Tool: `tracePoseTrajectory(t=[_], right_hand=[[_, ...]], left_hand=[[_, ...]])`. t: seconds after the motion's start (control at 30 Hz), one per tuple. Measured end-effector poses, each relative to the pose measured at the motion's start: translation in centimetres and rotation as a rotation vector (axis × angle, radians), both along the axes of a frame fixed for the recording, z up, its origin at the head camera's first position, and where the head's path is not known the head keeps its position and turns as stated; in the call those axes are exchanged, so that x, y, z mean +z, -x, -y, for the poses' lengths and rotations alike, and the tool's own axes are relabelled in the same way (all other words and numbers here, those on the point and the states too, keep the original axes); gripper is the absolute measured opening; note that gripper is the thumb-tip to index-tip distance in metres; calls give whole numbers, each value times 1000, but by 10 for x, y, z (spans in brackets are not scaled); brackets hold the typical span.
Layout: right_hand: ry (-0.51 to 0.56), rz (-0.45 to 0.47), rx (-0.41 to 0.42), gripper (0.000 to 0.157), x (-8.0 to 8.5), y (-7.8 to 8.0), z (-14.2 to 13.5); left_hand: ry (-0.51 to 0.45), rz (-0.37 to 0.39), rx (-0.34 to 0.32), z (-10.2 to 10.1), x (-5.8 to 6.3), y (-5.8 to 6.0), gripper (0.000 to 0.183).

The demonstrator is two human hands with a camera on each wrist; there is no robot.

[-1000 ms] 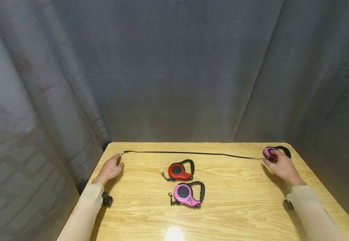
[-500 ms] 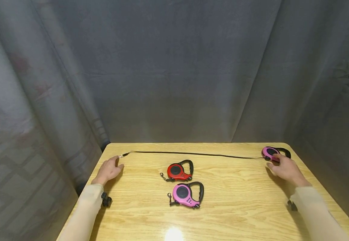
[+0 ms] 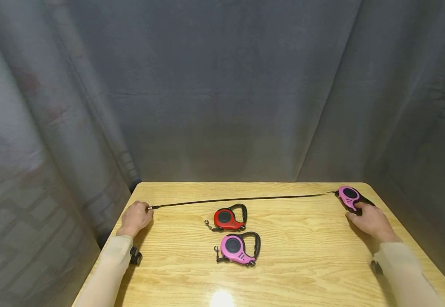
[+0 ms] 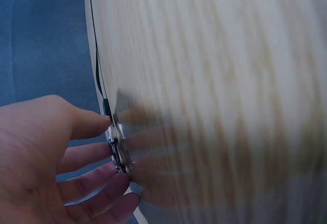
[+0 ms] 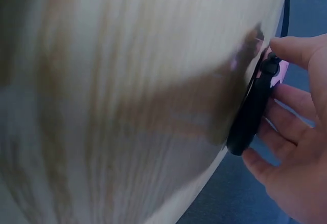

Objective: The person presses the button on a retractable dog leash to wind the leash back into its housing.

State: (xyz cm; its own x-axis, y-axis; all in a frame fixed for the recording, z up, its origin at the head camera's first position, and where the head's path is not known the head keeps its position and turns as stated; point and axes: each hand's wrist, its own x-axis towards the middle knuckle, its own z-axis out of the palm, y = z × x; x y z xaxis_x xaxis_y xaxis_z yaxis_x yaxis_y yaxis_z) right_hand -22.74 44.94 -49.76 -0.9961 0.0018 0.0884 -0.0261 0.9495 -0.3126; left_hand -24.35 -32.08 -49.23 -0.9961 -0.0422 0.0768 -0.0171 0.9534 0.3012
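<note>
At the table's far right, a pink retractable dog leash has its black handle angled toward the near right. My right hand grips it near the handle; in the right wrist view, thumb and fingers are around the black handle. From its nose a thin black leash cord runs nearly straight across the table to the left. There my left hand pinches the metal clip at its end, thumb on one side and fingers on the other. Part of the clip is hidden by the fingers.
A red retractable leash and a second pink retractable leash lie mid-table, nearer than the cord, their handles to the right. Grey curtains hang behind and beside the wooden table.
My right hand has shifted from the pink leash's body toward its handle, and the leash has turned clockwise. The left hand has come slightly nearer with the clip, so the cord now slants.
</note>
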Motion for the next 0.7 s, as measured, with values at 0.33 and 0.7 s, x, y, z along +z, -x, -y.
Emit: tracePoseTrajectory(t=[0.33,0.7], right_hand=[[27,-28,-40,55,-2,0,3],[47,-44,-22,35,-2,0,8]], left_hand=[[-35,-40,39,0,-4,-1,17],[-41,2,48,-1,-3,-3,18]])
